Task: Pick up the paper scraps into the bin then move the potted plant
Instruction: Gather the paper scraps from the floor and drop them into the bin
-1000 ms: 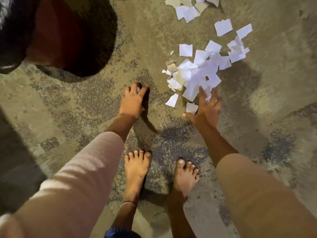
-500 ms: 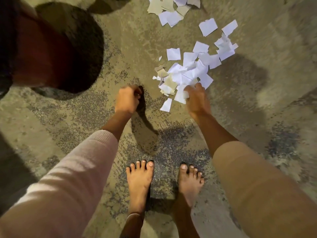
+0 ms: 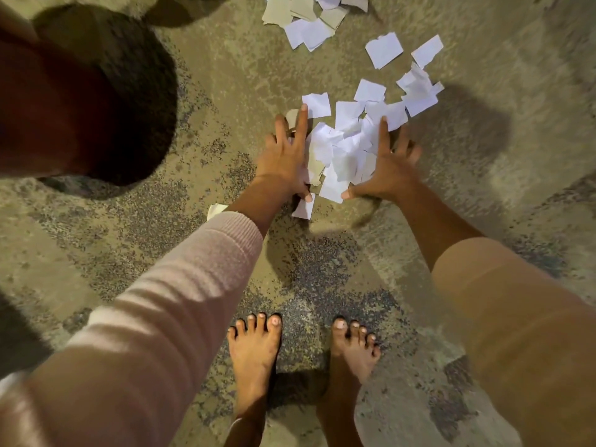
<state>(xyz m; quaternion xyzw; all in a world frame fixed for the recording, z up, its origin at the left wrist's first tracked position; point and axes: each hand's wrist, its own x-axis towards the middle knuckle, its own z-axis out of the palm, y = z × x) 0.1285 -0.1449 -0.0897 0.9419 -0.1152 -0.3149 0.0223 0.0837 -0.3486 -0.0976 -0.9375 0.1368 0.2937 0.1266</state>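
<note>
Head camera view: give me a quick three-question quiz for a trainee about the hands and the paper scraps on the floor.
1. True or false: the left hand and the right hand lie on opposite sides of the nearest pile of paper scraps.
2. Pick one: the fingers of both hands are (A) curled into fists, (B) straight and spread against the pile, (C) out of view.
3. Fill in: a second cluster of scraps lies at the ___ edge of the view.

Key: 1 true. 2 B. 3 top.
</note>
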